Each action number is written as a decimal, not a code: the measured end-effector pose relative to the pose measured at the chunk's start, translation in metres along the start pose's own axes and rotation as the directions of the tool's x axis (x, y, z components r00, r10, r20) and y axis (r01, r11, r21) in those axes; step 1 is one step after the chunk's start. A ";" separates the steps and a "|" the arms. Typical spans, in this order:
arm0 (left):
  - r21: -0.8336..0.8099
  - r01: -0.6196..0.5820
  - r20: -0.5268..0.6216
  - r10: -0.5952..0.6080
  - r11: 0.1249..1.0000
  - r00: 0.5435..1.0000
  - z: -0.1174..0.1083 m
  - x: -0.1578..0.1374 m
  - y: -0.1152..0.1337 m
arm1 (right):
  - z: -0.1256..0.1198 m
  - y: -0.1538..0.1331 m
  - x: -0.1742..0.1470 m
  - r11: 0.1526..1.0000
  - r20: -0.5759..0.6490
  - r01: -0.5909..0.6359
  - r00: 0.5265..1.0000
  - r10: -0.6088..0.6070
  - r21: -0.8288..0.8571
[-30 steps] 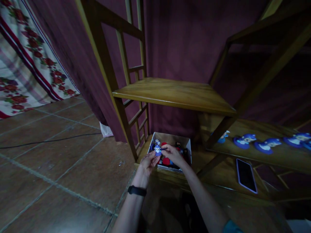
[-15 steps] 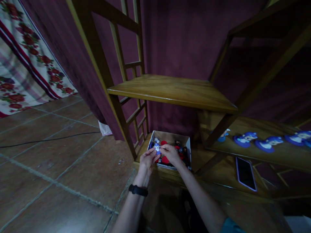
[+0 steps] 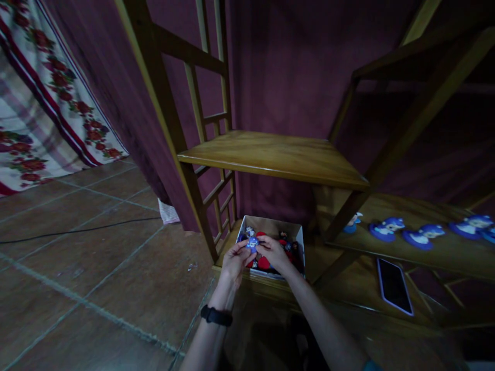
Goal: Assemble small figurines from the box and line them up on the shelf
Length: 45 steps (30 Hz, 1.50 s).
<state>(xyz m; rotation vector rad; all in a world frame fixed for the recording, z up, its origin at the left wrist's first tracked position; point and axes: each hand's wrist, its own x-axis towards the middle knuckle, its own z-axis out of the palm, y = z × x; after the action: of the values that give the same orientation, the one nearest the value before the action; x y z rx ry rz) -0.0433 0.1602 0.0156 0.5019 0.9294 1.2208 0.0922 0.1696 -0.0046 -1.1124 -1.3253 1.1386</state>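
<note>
Between my two hands is a small blue-and-white figurine (image 3: 252, 243), held over an open white box (image 3: 302, 252). My left hand (image 3: 234, 262) pinches it from the left, a black band round the wrist. From the right, the fingers of my right hand (image 3: 274, 251) close on the same figurine. Inside the box lie several more figurines with red, black and blue parts; my hands hide some of them. The box stands on the bottom board of a wooden shelf unit.
A bare wooden shelf board (image 3: 270, 157) juts out above the box. To the right, several blue-and-white figurines (image 3: 424, 236) stand on another board, with a phone (image 3: 394, 286) lying below them. A black cable (image 3: 96, 226) crosses the tiled floor on the left.
The figurine has turned a little between my fingers, and my right fingers have shifted round its upper side. The whole view has moved slightly, so the shelf appears lower.
</note>
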 end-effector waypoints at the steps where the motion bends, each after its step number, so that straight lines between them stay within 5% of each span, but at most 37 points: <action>1: 0.010 -0.020 0.022 0.020 1.000 1.000 0.000 -0.001 0.001 | 0.001 -0.001 0.000 1.000 0.013 0.019 1.000 -0.019 0.011; 11: 0.169 -0.276 0.048 0.272 0.946 0.961 0.014 -0.007 0.011 | 0.009 -0.024 -0.003 0.950 -0.084 0.256 0.958 -0.274 -0.177; 20: 0.165 -0.159 0.023 0.157 0.974 0.987 0.012 -0.008 0.010 | 0.001 -0.012 0.005 0.995 -0.010 0.063 0.998 -0.064 -0.078; 35: 0.115 -0.118 0.028 0.116 0.986 0.993 0.006 -0.003 0.004 | -0.004 -0.012 0.004 0.968 -0.002 0.070 0.997 -0.073 -0.241; 45: -0.120 0.050 -0.035 -0.054 0.992 0.998 0.007 0.001 0.011 | 0.001 -0.020 -0.001 0.950 -0.074 -0.099 0.989 0.126 0.295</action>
<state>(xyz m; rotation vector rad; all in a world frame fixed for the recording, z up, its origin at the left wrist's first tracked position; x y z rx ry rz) -0.0431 0.1658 0.0273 0.3587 0.8913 1.2340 0.0906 0.1662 0.0150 -1.0184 -0.9946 1.3034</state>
